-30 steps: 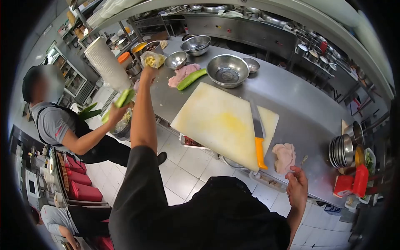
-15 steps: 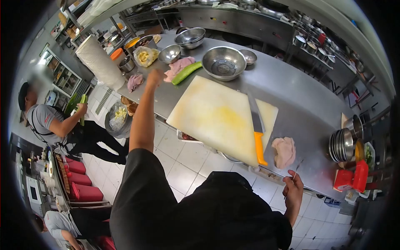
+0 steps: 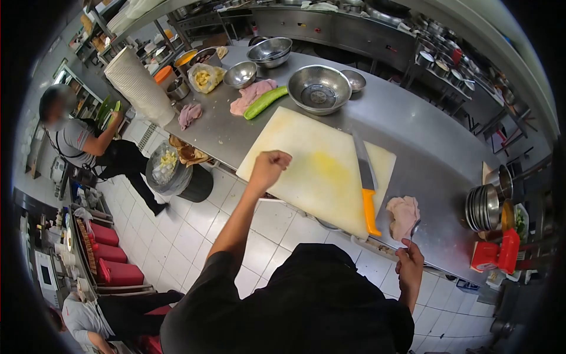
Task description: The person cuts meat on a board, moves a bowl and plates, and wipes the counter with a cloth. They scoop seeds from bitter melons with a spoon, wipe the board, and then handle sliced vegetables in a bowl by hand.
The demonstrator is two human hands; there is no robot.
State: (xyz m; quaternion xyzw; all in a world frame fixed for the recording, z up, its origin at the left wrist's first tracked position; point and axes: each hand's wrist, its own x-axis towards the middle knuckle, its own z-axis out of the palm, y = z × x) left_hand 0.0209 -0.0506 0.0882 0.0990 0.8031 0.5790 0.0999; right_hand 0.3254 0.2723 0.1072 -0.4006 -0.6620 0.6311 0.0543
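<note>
My left hand (image 3: 271,168) is over the near left part of the yellow-stained white cutting board (image 3: 295,141), fingers curled in; whether anything is inside them is hidden. Between the fingers of my right hand (image 3: 410,265) is a thin metal utensil (image 3: 416,226), its tip beside a crumpled pale pink cloth (image 3: 403,213). A knife (image 3: 367,171) with an orange handle lies along the board's right side. Beyond the board's far left corner rests a long green cucumber (image 3: 265,102), close to a large steel bowl (image 3: 319,88).
Smaller steel bowls (image 3: 240,75), a bag of yellow pieces (image 3: 206,78) and a tall white stack (image 3: 138,85) stand farther left. A lined bin (image 3: 171,174) is below the counter edge, near a co-worker (image 3: 82,141). A red scale (image 3: 496,253) sits at right.
My left hand has come back from the counter's left side to above the board. My right hand has shifted slightly, with the utensil turned toward the cloth. The co-worker has moved.
</note>
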